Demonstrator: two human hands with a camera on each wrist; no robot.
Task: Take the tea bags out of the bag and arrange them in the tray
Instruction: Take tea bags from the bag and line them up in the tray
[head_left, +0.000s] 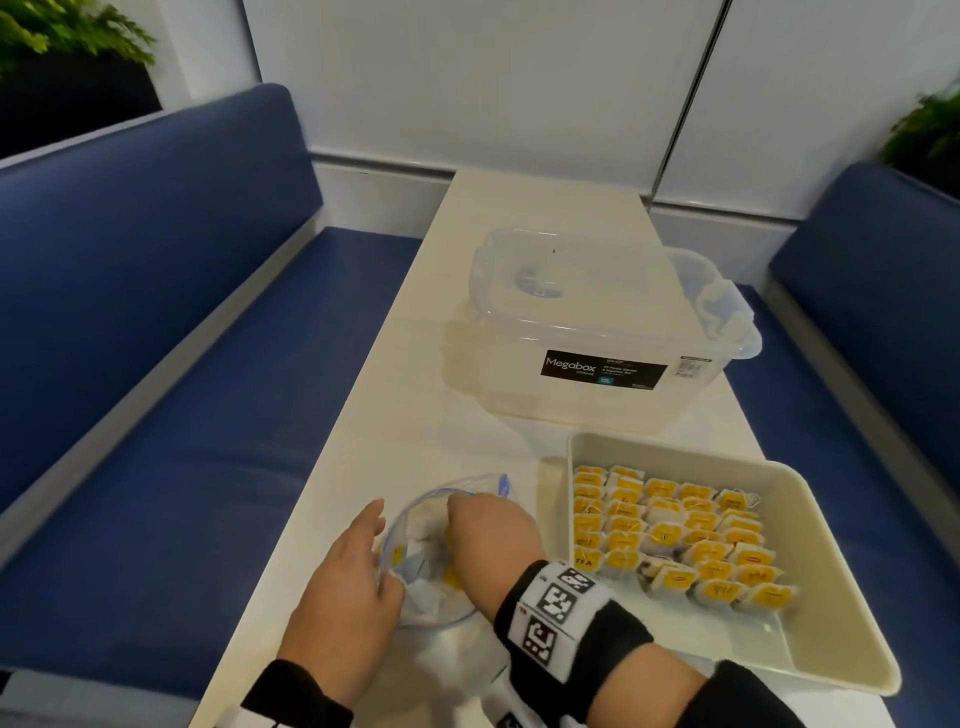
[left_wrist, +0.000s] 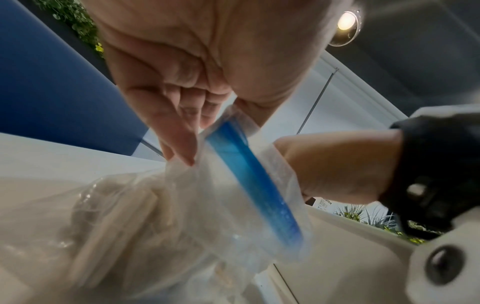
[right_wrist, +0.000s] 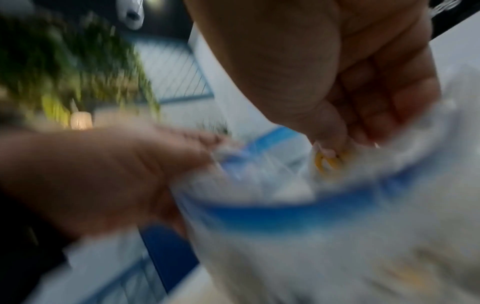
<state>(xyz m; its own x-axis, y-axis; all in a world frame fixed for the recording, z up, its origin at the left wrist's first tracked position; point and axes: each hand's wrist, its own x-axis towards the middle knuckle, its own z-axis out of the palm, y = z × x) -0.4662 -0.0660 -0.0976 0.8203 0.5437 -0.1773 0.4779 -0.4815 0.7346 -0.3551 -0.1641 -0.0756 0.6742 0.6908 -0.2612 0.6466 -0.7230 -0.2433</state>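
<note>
A clear zip bag (head_left: 431, 597) with a blue seal strip (left_wrist: 254, 181) lies on the table near its front edge. My left hand (head_left: 382, 551) pinches the bag's rim on its left side and holds the mouth open. My right hand (head_left: 467, 519) reaches into the mouth. In the blurred right wrist view its thumb and curled fingers (right_wrist: 376, 115) pinch a tea bag (right_wrist: 327, 164) with a yellow tag inside the bag. To the right stands a cream tray (head_left: 831, 519) with several rows of yellow-tagged tea bags (head_left: 675, 540) filling its left and middle part.
A clear lidded storage box (head_left: 592, 332) with a black label stands behind the tray. The narrow cream table (head_left: 405, 405) runs between two blue benches (head_left: 156, 364). Bare tray floor shows at its near right part.
</note>
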